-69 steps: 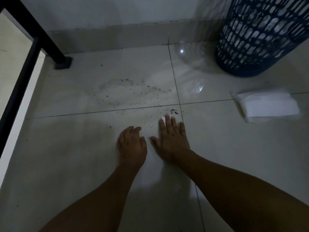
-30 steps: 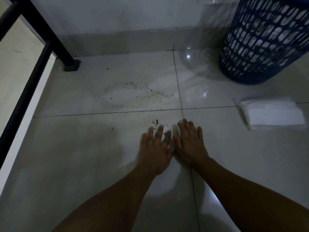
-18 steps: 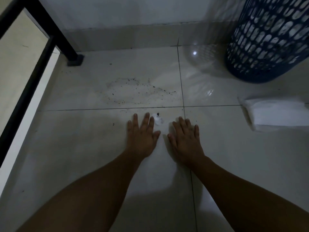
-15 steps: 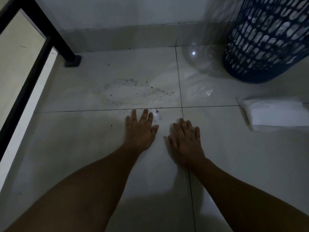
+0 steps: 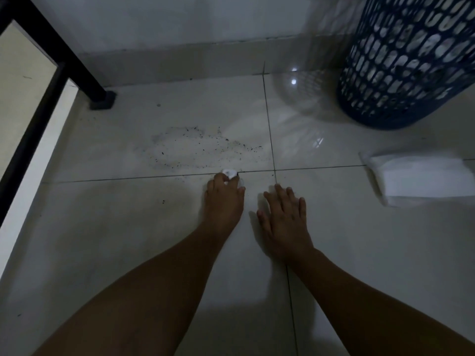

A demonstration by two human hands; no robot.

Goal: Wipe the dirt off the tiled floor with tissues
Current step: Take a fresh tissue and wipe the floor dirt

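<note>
both forearms stretched out ahead, left hand [image 5: 225,199] has fingers curled, pinching a tissue wad [image 5: 229,173], right hand [image 5: 285,217] lies flat, palm down, fingers spread

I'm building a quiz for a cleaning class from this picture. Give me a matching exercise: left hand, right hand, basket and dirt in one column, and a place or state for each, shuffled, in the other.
Column one
1. left hand
2. right hand
3. basket
4. dirt

Column two
A. lies flat on the floor
B. scattered just beyond both hands
C. grips a tissue
D. blue, stands at the far right by the wall

Pairs: 1-C, 2-A, 3-D, 4-B
</note>
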